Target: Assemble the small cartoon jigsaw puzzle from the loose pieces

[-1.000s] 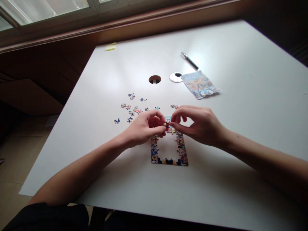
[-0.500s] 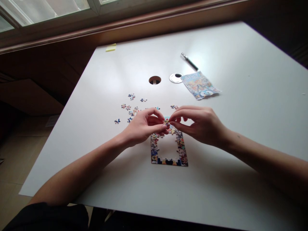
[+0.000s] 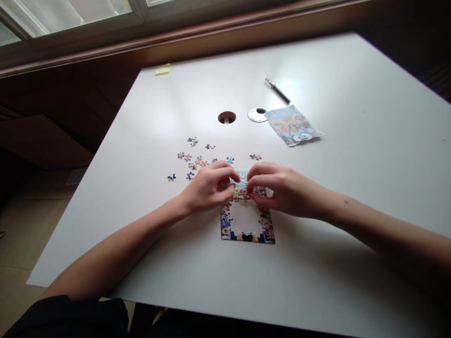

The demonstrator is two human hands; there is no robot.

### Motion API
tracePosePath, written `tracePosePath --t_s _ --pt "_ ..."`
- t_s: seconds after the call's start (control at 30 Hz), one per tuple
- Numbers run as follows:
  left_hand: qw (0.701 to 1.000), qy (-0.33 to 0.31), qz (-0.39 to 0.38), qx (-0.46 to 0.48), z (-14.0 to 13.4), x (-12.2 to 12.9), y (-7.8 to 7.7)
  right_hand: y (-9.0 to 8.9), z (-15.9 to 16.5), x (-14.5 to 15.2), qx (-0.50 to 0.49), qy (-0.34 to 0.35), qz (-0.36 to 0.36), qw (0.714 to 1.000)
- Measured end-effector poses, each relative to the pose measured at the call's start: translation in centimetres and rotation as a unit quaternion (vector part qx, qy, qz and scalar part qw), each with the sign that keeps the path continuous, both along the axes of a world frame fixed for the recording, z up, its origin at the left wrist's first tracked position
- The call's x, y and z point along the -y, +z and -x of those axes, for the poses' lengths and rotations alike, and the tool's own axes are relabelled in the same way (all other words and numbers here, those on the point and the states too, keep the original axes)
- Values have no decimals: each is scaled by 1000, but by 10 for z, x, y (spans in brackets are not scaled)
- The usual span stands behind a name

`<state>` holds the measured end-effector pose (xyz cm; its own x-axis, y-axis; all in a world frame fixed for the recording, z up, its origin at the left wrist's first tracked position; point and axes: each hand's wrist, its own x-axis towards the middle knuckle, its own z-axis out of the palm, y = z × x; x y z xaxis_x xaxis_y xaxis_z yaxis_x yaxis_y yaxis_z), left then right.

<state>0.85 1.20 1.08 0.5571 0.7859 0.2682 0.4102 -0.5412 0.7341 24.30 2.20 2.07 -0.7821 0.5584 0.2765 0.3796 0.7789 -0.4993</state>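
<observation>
A partly joined jigsaw puzzle (image 3: pixel 269 230) lies on the white table, its picture border surrounding a bare middle. Over its upper left side is my left hand (image 3: pixel 211 188), thumb and index finger curved and apart with nothing visible between them. My right hand (image 3: pixel 278 188) covers the upper right part. Its thumb and fingertips close on a small multicoloured puzzle piece (image 3: pixel 243 197) at the inner edge of the top rows. Whether the piece sits flat there is hard to make out. Loose puzzle pieces (image 3: pixel 199 162) are scattered beyond my left hand.
A crumpled picture sheet (image 3: pixel 294 126) lies at the right, with a dark pen (image 3: pixel 277 90) behind it. Near them are a round cover (image 3: pixel 257 114) and a cable hole (image 3: pixel 226 117) in the table (image 3: pixel 334 141). A yellow sticky note (image 3: pixel 162 69) marks the far left edge.
The puzzle piece held up between both hands has come down onto the puzzle's upper part. My left hand has let go and its fingers have parted.
</observation>
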Motion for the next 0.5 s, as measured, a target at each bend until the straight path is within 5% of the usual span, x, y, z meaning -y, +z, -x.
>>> tracePosePath --t_s 0.5 --pt "996 -70 -22 -54 2 0 4 -7 0 2 13 -7 -2 1000"
